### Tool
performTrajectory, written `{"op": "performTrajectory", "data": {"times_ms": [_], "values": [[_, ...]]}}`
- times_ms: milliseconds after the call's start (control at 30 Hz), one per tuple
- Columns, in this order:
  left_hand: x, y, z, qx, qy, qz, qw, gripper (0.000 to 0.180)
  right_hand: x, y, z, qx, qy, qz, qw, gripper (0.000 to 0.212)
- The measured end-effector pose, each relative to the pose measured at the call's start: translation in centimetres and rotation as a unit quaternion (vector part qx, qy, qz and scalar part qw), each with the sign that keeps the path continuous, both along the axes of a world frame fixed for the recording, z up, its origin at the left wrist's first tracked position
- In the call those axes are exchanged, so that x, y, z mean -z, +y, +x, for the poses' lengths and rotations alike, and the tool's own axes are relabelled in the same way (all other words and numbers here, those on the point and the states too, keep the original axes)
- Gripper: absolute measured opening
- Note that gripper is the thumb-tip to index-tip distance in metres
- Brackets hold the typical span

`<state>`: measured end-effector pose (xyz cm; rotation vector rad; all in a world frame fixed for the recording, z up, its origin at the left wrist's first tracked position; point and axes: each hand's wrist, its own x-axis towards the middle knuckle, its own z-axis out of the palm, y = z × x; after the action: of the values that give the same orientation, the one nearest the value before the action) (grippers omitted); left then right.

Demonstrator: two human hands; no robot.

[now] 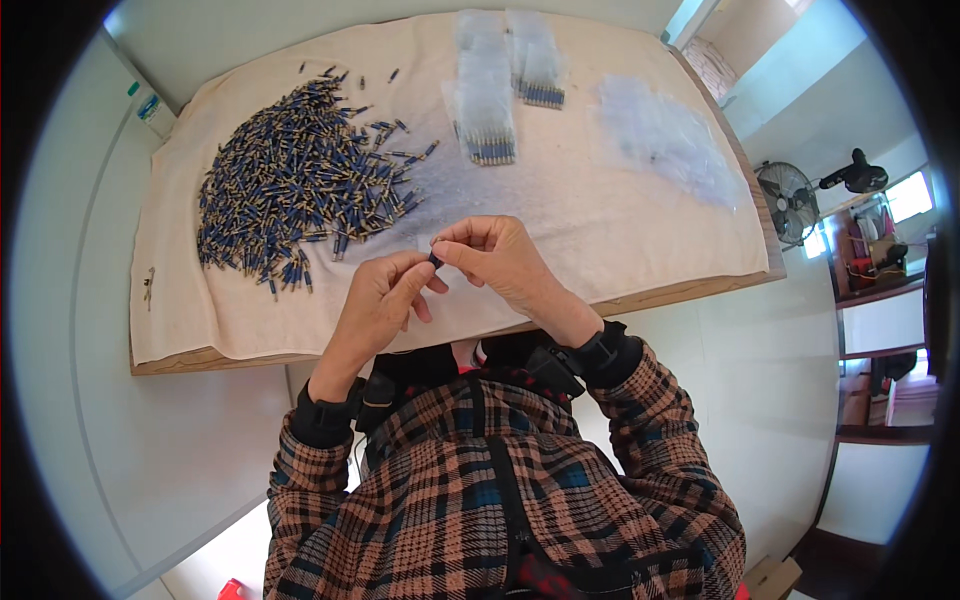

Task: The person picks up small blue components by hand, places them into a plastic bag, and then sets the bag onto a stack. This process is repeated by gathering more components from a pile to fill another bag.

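My left hand (385,295) and my right hand (495,255) meet above the near edge of a cloth-covered table (640,220). Between their fingertips they pinch one small dark blue piece (436,260). A large heap of the same small blue-and-gold pieces (295,180) lies on the cloth to the far left. Two clear bags packed with rows of those pieces (488,140) (540,85) lie at the far middle. My forearms are in a brown plaid shirt with dark cuffs.
A loose pile of empty clear plastic bags (665,135) lies at the far right of the cloth. A floor fan (790,200) stands right of the table, and shelves (880,290) with objects line the right wall.
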<state>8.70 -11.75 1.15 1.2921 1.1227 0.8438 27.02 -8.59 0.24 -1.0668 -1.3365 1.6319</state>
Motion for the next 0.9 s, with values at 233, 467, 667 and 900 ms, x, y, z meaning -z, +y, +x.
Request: {"op": "performTrajectory", "data": {"times_ms": [233,467,667,900], "values": [[1.4,-1.5,1.2,0.054,0.035,-0.044,0.997,0.02,2.1,-2.8,1.5,0.015,0.021,0.055,0.998,0.014],[1.1,-2.8,2.0,0.13,0.16,0.017,0.978,0.014,1.1,-5.4,4.4,-0.006,-0.063,0.026,0.998,0.009],[1.6,-2.3,3.7,0.027,0.168,0.215,0.962,0.009,1.2,-5.6,7.9,0.083,-0.058,0.046,0.994,0.006],[3.5,-1.5,4.3,0.018,0.263,0.315,0.912,0.027,3.2,-3.8,9.8,0.206,-0.116,0.083,0.968,0.006]]}}
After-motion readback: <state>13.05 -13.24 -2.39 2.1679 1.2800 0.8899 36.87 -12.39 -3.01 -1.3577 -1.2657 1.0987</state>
